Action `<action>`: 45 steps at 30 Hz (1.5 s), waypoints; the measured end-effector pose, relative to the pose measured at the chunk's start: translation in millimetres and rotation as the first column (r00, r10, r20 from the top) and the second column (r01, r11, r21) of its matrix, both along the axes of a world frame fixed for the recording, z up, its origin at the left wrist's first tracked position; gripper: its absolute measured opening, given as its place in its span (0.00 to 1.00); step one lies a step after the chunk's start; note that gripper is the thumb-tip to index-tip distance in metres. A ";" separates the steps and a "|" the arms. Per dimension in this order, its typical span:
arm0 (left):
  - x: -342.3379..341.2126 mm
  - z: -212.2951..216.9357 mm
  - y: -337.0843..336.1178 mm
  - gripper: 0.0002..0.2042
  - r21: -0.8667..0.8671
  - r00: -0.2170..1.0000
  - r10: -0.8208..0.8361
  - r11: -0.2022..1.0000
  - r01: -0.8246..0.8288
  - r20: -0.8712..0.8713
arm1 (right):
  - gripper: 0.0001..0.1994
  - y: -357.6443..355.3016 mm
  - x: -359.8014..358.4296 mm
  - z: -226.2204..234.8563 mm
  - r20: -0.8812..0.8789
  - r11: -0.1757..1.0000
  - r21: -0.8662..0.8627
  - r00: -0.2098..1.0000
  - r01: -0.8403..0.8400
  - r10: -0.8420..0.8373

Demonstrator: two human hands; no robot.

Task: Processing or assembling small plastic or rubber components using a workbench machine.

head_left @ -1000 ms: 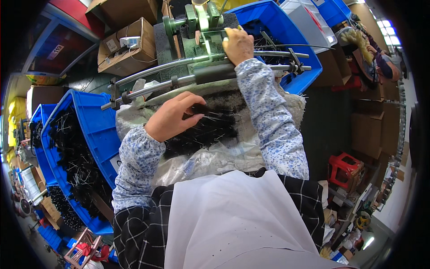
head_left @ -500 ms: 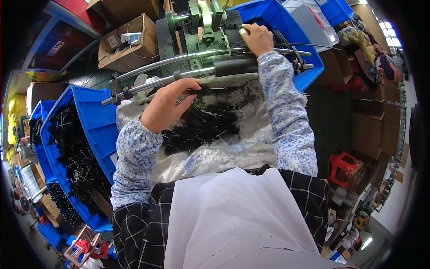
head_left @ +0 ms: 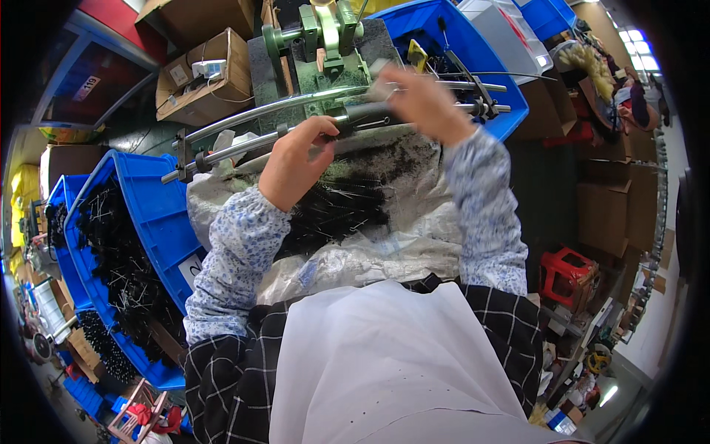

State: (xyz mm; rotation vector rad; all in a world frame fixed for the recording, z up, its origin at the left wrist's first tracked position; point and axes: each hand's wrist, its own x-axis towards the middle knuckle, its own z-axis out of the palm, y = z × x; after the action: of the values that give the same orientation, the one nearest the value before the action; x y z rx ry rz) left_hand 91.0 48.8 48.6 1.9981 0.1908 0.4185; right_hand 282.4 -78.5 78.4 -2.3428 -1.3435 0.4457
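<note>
My left hand (head_left: 297, 159) is closed, thumb and fingers pinched on a thin wire brush (head_left: 370, 123) with dark bristles near the fingertips. The wire's looped end points right, across the black sleeve on the metal rail. Beyond the rails, my right hand (head_left: 425, 102) is smeared by motion beside the green machine (head_left: 330, 48); its fingers and anything in them cannot be made out. Below both hands, a heap of black wire brushes (head_left: 336, 211) lies on a whitish plastic sack (head_left: 429, 248) over my lap.
Two metal rails (head_left: 240, 148) cross in front of the machine. Blue crates stand on both sides: the left crate (head_left: 151, 196) holds many black brushes, the right crate (head_left: 510, 111) sits behind the rail ends. A cardboard box (head_left: 233, 92) is at back left.
My right hand has left the machine's right side, where it held a black brush, and swung left and nearer. My left hand has moved up and right with its wire brush.
</note>
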 end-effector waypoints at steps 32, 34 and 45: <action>-35.4 -14.1 7.8 0.13 0.284 0.900 -0.232 0.894 0.347 -0.368 | 0.13 51.2 71.2 -77.9 0.536 0.988 0.151 0.838 0.021 -0.100; -41.1 -2.7 12.7 0.16 0.234 0.932 -0.194 0.934 0.271 -0.305 | 0.13 46.1 64.4 -76.4 0.599 0.985 0.143 0.784 0.099 -0.165; -29.3 9.5 5.7 0.17 -0.003 0.947 -0.260 0.964 0.264 -0.190 | 0.06 70.3 27.2 -85.2 0.578 0.937 0.312 0.752 0.156 -0.318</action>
State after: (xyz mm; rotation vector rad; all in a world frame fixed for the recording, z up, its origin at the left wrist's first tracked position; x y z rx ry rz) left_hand 61.7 54.6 58.2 2.0510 0.0357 0.0607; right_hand 309.7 -8.3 -6.8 -2.4881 -1.2182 -0.6086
